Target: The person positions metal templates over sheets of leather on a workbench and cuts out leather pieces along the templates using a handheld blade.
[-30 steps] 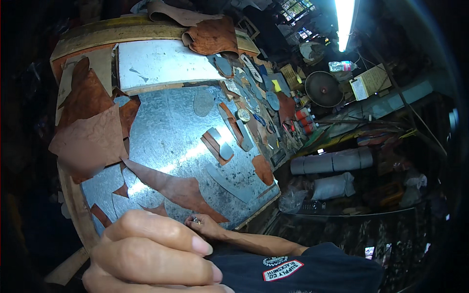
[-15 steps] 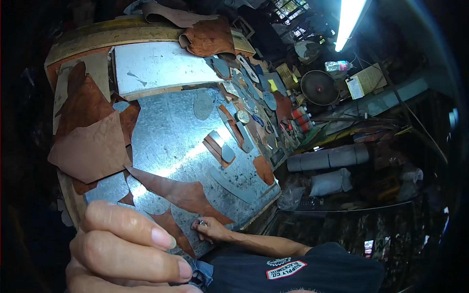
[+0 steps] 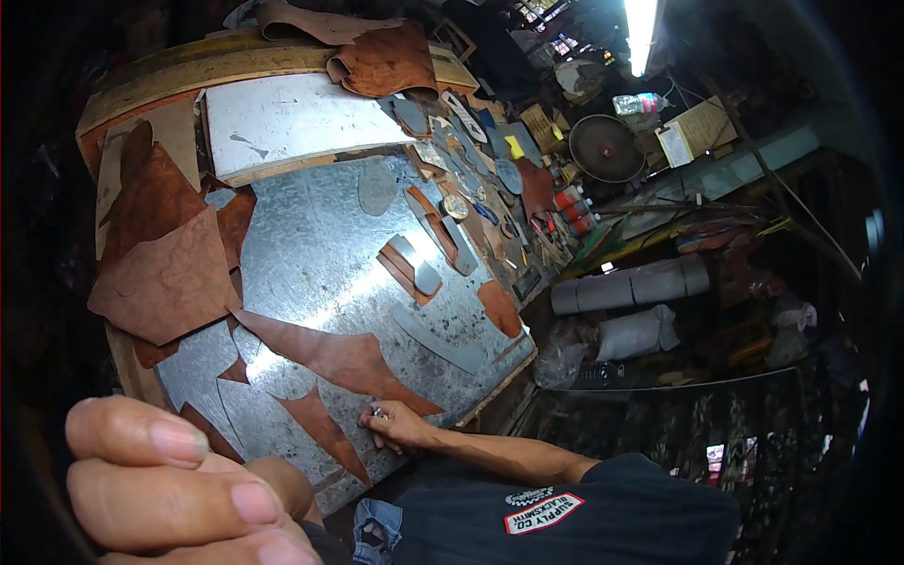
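Observation:
Close to the camera at the lower left, my left hand (image 3: 174,485) is raised with its fingers curled; whatever they may hold is hidden. My right hand (image 3: 397,431) rests low over the metal-topped table (image 3: 292,245), closed around a small shiny metal tool (image 3: 379,412) whose kind I cannot make out. Just left of it lies a narrow pointed brown leather scrap (image 3: 325,431). A longer, tapering leather piece (image 3: 344,360) stretches above that hand, reaching toward the table's left side.
Large brown leather pieces (image 3: 165,282) overlap at the left. Behind the metal top is a white board (image 3: 292,122), with rolled leather (image 3: 386,61) beyond. Grey and brown cut pieces (image 3: 410,268) lie mid-right. Tools and red-labelled bottles (image 3: 573,209) crowd the far right, near a round fan-like object (image 3: 607,148).
My left hand has moved left and slightly down, uncovering more leather and part of my left forearm. The whole view has shifted slightly. My right hand keeps its grip near the scrap.

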Demonstrator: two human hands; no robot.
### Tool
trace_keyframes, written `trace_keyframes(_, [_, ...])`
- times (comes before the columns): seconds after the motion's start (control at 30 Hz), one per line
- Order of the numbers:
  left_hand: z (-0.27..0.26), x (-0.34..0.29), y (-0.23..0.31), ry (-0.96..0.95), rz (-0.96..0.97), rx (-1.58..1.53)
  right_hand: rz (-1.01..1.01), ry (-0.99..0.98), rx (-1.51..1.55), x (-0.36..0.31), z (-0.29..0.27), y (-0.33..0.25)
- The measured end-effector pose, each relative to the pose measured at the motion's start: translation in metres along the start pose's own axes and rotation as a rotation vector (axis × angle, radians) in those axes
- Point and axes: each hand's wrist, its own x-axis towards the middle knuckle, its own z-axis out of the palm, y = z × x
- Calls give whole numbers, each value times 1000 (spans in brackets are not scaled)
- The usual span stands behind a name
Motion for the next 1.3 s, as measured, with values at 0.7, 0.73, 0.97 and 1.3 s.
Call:
trace_keyframes(0.7, [-27, -40, 175, -245, -380, 215, -90, -332, 8, 14, -29, 4])
trace_keyframes(0.73, [-30, -42, 182, -280, -337, 214, -44, -360, 58, 15, -32, 5])
trace_keyframes(0.97, [77, -20, 203, -374, -157, 194, -55, -365, -55, -18, -87, -23])
trace_keyframes(1.3, [207, -244, 117, -434, -877, 690, -798, 294, -941, -32, -206, -1])
